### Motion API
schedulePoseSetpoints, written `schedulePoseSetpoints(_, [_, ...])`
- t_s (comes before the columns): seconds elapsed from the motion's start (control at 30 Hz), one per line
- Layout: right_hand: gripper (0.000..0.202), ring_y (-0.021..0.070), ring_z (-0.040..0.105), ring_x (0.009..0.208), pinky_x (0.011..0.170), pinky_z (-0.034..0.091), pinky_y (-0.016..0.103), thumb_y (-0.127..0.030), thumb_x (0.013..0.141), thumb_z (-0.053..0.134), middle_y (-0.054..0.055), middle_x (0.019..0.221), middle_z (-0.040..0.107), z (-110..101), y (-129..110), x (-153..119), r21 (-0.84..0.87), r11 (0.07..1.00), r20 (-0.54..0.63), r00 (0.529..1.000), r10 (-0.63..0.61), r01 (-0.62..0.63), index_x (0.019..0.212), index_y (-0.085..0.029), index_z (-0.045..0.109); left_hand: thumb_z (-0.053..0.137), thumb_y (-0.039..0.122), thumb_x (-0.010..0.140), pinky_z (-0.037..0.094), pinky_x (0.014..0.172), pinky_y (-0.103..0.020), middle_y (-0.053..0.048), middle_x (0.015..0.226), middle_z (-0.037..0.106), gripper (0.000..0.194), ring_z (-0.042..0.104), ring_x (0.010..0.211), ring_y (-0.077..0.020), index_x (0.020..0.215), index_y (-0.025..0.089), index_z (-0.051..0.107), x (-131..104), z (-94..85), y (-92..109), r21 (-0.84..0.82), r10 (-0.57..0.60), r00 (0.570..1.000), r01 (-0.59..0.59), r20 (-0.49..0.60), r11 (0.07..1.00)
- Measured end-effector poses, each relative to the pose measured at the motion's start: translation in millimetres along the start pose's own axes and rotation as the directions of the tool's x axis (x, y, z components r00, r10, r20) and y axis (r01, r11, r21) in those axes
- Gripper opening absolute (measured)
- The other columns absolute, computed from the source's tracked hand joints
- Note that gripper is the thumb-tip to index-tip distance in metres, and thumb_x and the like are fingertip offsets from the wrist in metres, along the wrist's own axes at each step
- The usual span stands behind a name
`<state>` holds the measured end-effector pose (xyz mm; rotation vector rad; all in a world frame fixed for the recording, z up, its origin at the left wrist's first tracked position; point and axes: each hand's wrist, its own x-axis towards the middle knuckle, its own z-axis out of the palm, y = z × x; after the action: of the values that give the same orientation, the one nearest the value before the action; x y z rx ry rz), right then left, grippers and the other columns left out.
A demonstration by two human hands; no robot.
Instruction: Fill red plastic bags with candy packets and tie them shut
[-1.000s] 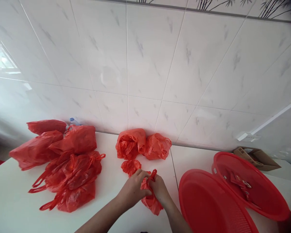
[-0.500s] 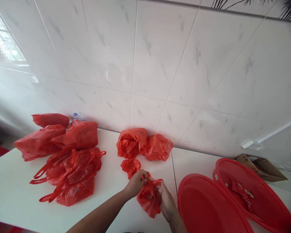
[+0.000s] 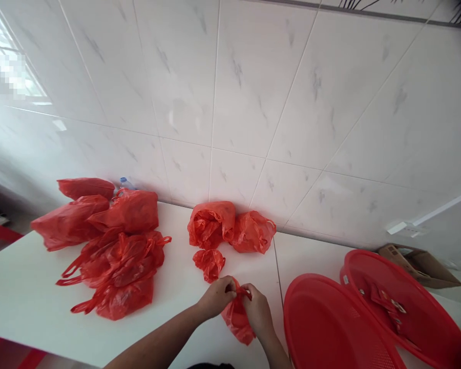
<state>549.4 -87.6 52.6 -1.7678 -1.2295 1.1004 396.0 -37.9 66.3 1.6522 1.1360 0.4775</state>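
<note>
A red plastic bag (image 3: pixel 238 320) hangs or rests low in front of me on the white table (image 3: pixel 180 338), its top gathered between my two hands. My left hand (image 3: pixel 218 297) pinches the left side of the bag's top. On the other side, my right hand (image 3: pixel 256 307) grips the right part of the top, fingers curled in. What the bag contains is hidden now. Just beyond my left hand lies a small crumpled red bag (image 3: pixel 209 264). Two fuller red bags, an open one (image 3: pixel 211 223) and a closed-looking one (image 3: pixel 254 232), sit against the wall.
Several red bags (image 3: pixel 119 266) are heaped at the left, with a clear bottle (image 3: pixel 125 183) behind them. To the right stand a red plastic basket (image 3: pixel 322 318) and another red basket (image 3: pixel 426 307) holding small red items. A cardboard box (image 3: pixel 422 266) is behind them, near the tiled wall (image 3: pixel 238 102).
My hands have come closer together at the bag's top. The bag's mouth, open before with contents showing, is now drawn together. The view has shifted slightly.
</note>
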Motion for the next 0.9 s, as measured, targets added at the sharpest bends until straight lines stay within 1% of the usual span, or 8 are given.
schedulePoseSetpoints(0.1, [0.027, 0.0193, 0.063, 0.077, 0.071, 0.047, 0.031, -0.019, 0.071, 0.044, 0.003, 0.085, 0.07, 2.5, 3.7, 0.5, 0.205, 0.979, 0.093, 0.995, -0.018, -0.001, 0.087, -0.021, 0.066, 0.05, 0.014, 0.068, 0.036, 0.059, -0.025, 0.003, 0.067, 0.053, 0.006, 0.047, 0.065, -0.0132, 0.068, 0.019, 0.051, -4.6, 4.6, -2.6, 0.046, -0.005, 1.0, 0.005, -0.002, 0.999])
schedulePoseSetpoints(0.2, [0.031, 0.0208, 0.065, 0.086, 0.079, 0.049, 0.034, -0.022, 0.07, 0.052, 0.005, 0.094, 0.07, 0.5, 6.1, 0.9, 0.516, 0.843, 0.216, 0.976, 0.042, -0.15, 0.097, -0.019, 0.065, 0.051, 0.014, 0.069, 0.039, 0.063, -0.026, 0.001, 0.074, 0.056, 0.006, 0.051, 0.069, -0.0147, 0.069, 0.019, 0.054, -7.7, 5.9, -8.8, 0.097, -0.007, 1.0, 0.009, -0.016, 0.995])
schedulePoseSetpoints(0.3, [0.035, 0.0212, 0.065, 0.091, 0.083, 0.05, 0.035, -0.034, 0.068, 0.062, 0.006, 0.098, 0.069, -6.0, 18.9, 6.7, 0.646, 0.746, 0.112, 0.987, 0.118, -0.163, 0.1, -0.019, 0.064, 0.053, 0.012, 0.069, 0.042, 0.078, -0.028, -0.003, 0.093, 0.059, 0.008, 0.054, 0.086, -0.0175, 0.07, 0.02, 0.056, -14.0, -0.5, -20.6, 0.153, 0.005, 0.999, 0.001, -0.035, 0.988])
schedulePoseSetpoints(0.4, [0.035, 0.0218, 0.064, 0.085, 0.078, 0.052, 0.035, -0.038, 0.061, 0.067, 0.006, 0.093, 0.068, -16.9, 44.3, 15.5, 0.546, 0.824, -0.125, 0.958, 0.258, -0.151, 0.09, -0.02, 0.065, 0.055, 0.009, 0.065, 0.04, 0.087, -0.031, -0.005, 0.103, 0.059, 0.012, 0.052, 0.099, -0.0208, 0.068, 0.02, 0.057, -27.8, -16.2, -40.7, 0.228, -0.032, 0.999, 0.039, -0.037, 0.973])
schedulePoseSetpoints(0.5, [0.033, 0.0238, 0.063, 0.087, 0.078, 0.052, 0.037, -0.037, 0.06, 0.065, 0.008, 0.096, 0.066, -25.5, 66.2, 18.6, 0.491, 0.852, -0.206, 0.927, 0.314, -0.179, 0.088, -0.02, 0.063, 0.054, 0.008, 0.065, 0.04, 0.084, -0.035, -0.006, 0.096, 0.061, 0.013, 0.054, 0.096, -0.0232, 0.068, 0.02, 0.058, -45.6, -34.8, -64.6, 0.303, -0.137, 0.989, 0.149, -0.062, 0.941])
schedulePoseSetpoints(0.63, [0.055, 0.0262, 0.058, 0.107, 0.084, 0.05, 0.036, -0.039, 0.064, 0.066, 0.01, 0.113, 0.061, -18.7, 70.1, 10.9, 0.409, 0.899, -0.154, 0.959, 0.239, -0.158, 0.115, -0.019, 0.057, 0.05, 0.011, 0.069, 0.042, 0.077, -0.033, -0.004, 0.086, 0.062, 0.012, 0.058, 0.085, -0.0204, 0.073, 0.02, 0.058, -60.4, -46.2, -85.4, 0.32, -0.226, 0.971, 0.239, -0.075, 0.917])
schedulePoseSetpoints(0.73, [0.087, 0.0287, 0.043, 0.126, 0.093, 0.044, 0.038, -0.037, 0.06, 0.071, 0.011, 0.132, 0.049, -1.1, 65.7, 4.3, 0.15, 0.988, -0.064, 0.997, 0.048, -0.038, 0.139, -0.022, 0.037, 0.05, 0.018, 0.073, 0.046, 0.072, -0.03, -0.003, 0.089, 0.065, 0.014, 0.06, 0.083, -0.0193, 0.083, 0.02, 0.058, -59.6, -42.2, -87.8, 0.27, -0.235, 0.971, 0.238, -0.046, 0.933])
schedulePoseSetpoints(0.9, [0.096, 0.0353, 0.044, 0.119, 0.095, 0.038, 0.045, -0.023, 0.044, 0.077, 0.01, 0.129, 0.048, 31.4, 73.3, 2.6, -0.227, 0.967, 0.057, 0.993, -0.103, 0.114, 0.134, -0.027, 0.046, 0.063, 0.027, 0.067, 0.045, 0.089, -0.033, -0.009, 0.124, 0.056, 0.054, 0.056, 0.105, -0.023, 0.119, 0.021, 0.051, -49.8, -25.0, -77.6, 0.209, -0.153, 0.988, 0.155, -0.028, 0.966])
